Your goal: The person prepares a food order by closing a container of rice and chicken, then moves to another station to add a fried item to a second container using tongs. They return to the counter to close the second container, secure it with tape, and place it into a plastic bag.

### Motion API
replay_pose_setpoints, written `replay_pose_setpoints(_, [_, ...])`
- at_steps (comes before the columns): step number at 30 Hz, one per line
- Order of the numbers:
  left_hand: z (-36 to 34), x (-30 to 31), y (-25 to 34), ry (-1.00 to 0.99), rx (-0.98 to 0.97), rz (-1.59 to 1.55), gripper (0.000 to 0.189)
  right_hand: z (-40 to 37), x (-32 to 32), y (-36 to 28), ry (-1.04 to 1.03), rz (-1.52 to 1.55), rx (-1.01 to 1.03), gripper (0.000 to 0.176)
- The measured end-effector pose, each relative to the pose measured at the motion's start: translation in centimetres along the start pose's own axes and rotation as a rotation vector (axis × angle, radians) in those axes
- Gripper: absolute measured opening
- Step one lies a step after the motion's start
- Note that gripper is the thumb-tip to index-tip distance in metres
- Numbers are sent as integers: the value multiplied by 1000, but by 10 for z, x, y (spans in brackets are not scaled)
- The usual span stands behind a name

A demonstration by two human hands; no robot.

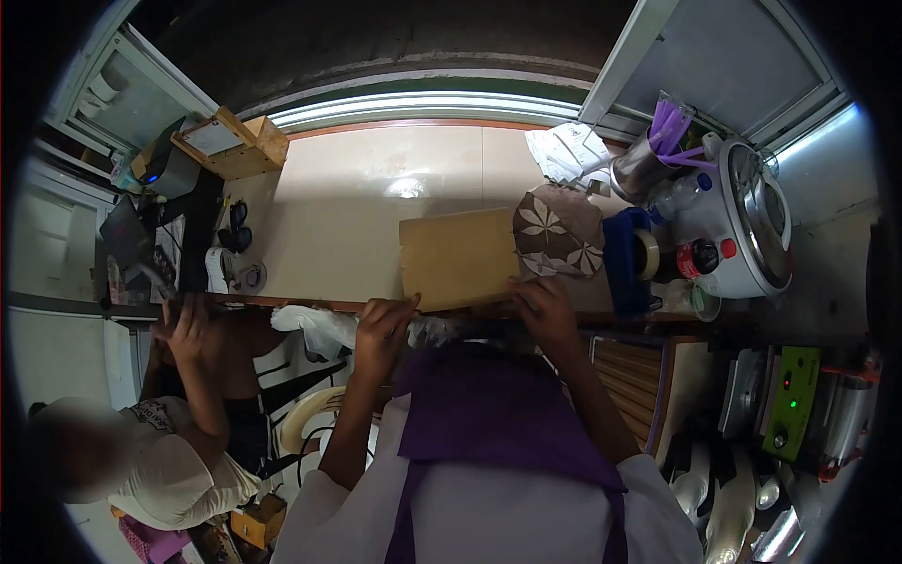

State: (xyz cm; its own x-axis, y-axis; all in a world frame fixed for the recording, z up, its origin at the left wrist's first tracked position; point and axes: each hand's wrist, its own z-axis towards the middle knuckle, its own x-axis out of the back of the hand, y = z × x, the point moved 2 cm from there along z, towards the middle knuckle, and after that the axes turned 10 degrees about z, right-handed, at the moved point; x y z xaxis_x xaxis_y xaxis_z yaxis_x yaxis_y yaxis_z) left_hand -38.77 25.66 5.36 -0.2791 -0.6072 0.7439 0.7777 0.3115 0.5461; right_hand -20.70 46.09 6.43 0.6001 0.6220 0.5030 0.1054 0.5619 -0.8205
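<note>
A flat brown rectangle (458, 256), looking like cardboard or a folded paper bag, lies at the counter's near edge. My left hand (383, 324) has its thumb and fingers closed on the near left corner. On the near right corner, the fingers of my right hand (542, 305) are bent and pressed to the edge. Touching the sheet's right side is a round brown cloth (560, 230) with a pale leaf pattern.
On the right stand a blue holder (627, 258) with tape, a cola bottle (695, 258), a metal cup of purple straws (639, 169) and a large white cooker (728, 221). White papers (568, 152) lie behind the cloth. At left sits another person (178, 451); sunglasses (237, 226) are on the counter.
</note>
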Motion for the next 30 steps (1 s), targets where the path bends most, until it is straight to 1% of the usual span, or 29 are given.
replay_pose_setpoints(4, [1,1,2,8,-117,120,22,-1,0,-3,18,10,14,25])
replay_pose_setpoints(10, [-3,0,3,21,-27,47,19,-4,2,-3,-47,-27,-17,22])
replay_pose_setpoints(13, [-9,-5,-1,12,80,-112,18,-5,4,-6,-55,10,-55,23])
replay_pose_setpoints(16, [-13,-11,-1,60,116,-214,17,-9,2,-2,-55,-20,-24,24])
replay_pose_setpoints(19, [-15,-11,-2,36,101,-102,15,-11,-1,3,-36,-8,-5,22])
replay_pose_setpoints(22, [-22,-17,-9,25,89,-110,21,-14,-6,-2,-6,-55,56,29])
replay_pose_setpoints(25, [-29,-23,-9,-41,127,-103,36,-22,-26,-2,55,-101,-26,41])
replay_pose_setpoints(28, [-34,-38,-11,14,101,-27,51,-27,-43,12,159,-93,-76,47])
replay_pose_setpoints(30, [-34,-43,-8,36,114,10,51,-28,-47,18,187,-73,-77,45])
